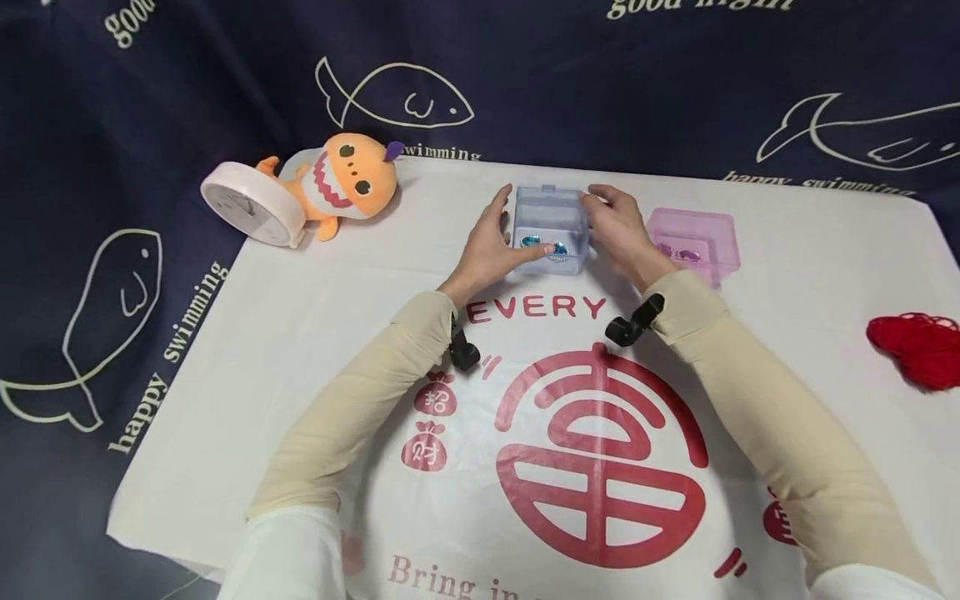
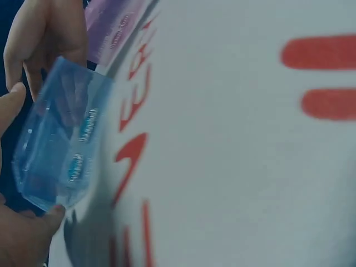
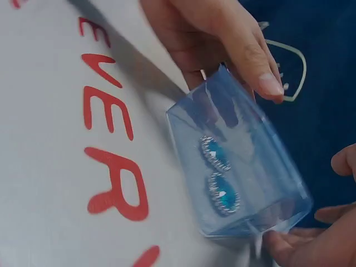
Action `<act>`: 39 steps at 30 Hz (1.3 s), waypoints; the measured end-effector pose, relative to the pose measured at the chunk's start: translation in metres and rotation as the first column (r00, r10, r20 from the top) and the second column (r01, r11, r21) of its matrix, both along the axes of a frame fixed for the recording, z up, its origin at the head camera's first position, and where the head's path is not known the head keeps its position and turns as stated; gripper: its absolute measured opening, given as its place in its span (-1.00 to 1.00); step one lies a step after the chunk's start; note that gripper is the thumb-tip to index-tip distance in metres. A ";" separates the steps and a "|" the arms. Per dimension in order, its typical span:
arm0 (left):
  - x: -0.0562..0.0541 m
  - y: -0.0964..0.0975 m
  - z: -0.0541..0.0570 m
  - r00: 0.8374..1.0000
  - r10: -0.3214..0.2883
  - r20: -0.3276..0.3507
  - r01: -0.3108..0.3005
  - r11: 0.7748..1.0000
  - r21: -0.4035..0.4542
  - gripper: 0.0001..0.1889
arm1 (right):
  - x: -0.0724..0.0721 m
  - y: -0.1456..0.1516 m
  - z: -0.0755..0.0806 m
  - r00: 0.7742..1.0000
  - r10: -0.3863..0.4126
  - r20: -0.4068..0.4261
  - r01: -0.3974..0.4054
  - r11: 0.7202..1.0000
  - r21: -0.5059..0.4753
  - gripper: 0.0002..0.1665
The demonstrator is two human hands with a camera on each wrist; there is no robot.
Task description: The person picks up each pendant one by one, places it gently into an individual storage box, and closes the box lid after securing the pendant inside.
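A translucent blue plastic box [image 1: 551,218] stands with its lid raised at the back of the table. Two blue gem pieces with sparkling rims [image 3: 219,175] lie inside it. My left hand [image 1: 483,254] is spread at the box's left side. Its thumb reaches across the front, while the index finger [image 2: 12,105] stretches up apart from the box. On the opposite side my right hand [image 1: 618,229] holds the box by the right edge with bent fingers, partly hidden behind the plastic.
Right of my right hand stands a pink translucent box [image 1: 701,237] with purple gem pieces. A white round clock [image 1: 251,204] and an orange shark plush toy [image 1: 352,179] are at the back left. Red yarn [image 1: 918,350] lies near the right edge of the printed white tablecloth [image 1: 315,333].
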State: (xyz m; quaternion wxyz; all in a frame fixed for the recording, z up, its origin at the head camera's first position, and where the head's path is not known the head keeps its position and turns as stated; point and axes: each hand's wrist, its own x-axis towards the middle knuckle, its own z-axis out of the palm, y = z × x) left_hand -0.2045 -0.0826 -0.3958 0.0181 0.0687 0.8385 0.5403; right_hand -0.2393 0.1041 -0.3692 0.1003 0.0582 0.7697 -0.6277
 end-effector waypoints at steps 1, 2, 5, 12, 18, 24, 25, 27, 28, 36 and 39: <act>0.000 0.000 -0.003 1.000 -0.014 0.004 0.014 0.999 0.030 0.11 | -0.002 -0.001 -0.003 1.000 -0.006 0.030 0.007 0.999 -0.041 -0.39; -0.001 0.001 -0.006 1.000 -0.025 0.006 0.025 0.998 0.050 0.09 | -0.004 -0.002 -0.005 0.999 -0.010 0.051 0.014 0.997 -0.075 -0.40; -0.001 0.002 -0.010 0.999 -0.045 -0.001 0.045 0.996 0.074 0.04 | -0.007 -0.003 -0.009 0.995 -0.021 0.095 0.036 0.986 -0.163 -0.43; -0.001 0.004 -0.011 0.999 -0.045 0.010 0.044 0.995 0.085 0.02 | -0.012 -0.001 -0.008 0.996 -0.073 0.048 0.082 0.975 -0.206 -0.47; -0.002 0.005 -0.012 0.999 -0.030 0.018 0.028 0.994 0.103 0.01 | -0.014 0.000 0.009 0.996 -0.085 0.022 0.088 0.960 -0.266 -0.46; -0.001 0.004 -0.014 1.000 -0.019 0.024 0.017 0.996 0.093 0.02 | -0.019 -0.004 0.021 0.997 -0.052 0.052 0.063 0.973 -0.223 -0.37; -0.001 0.005 -0.014 1.000 -0.018 0.023 0.015 0.996 0.093 0.02 | -0.019 -0.005 0.021 0.997 -0.053 0.058 0.065 0.975 -0.213 -0.36; -0.001 0.005 -0.014 1.000 -0.019 0.022 0.017 0.995 0.098 0.02 | -0.020 -0.005 0.022 0.996 -0.059 0.067 0.071 0.978 -0.194 -0.35; -0.001 0.005 -0.014 1.000 -0.020 0.022 0.018 0.995 0.101 0.03 | -0.020 -0.006 0.022 0.996 -0.063 0.065 0.074 0.979 -0.188 -0.35; -0.002 0.005 -0.015 0.999 -0.042 0.015 0.041 0.994 0.105 0.02 | -0.017 0.002 0.023 0.996 -0.049 0.071 0.063 0.976 -0.210 -0.51; -0.001 0.005 -0.016 0.999 -0.049 0.004 0.048 0.994 0.098 0.01 | -0.015 0.008 0.023 0.996 0.068 0.058 -0.056 0.979 -0.197 -0.52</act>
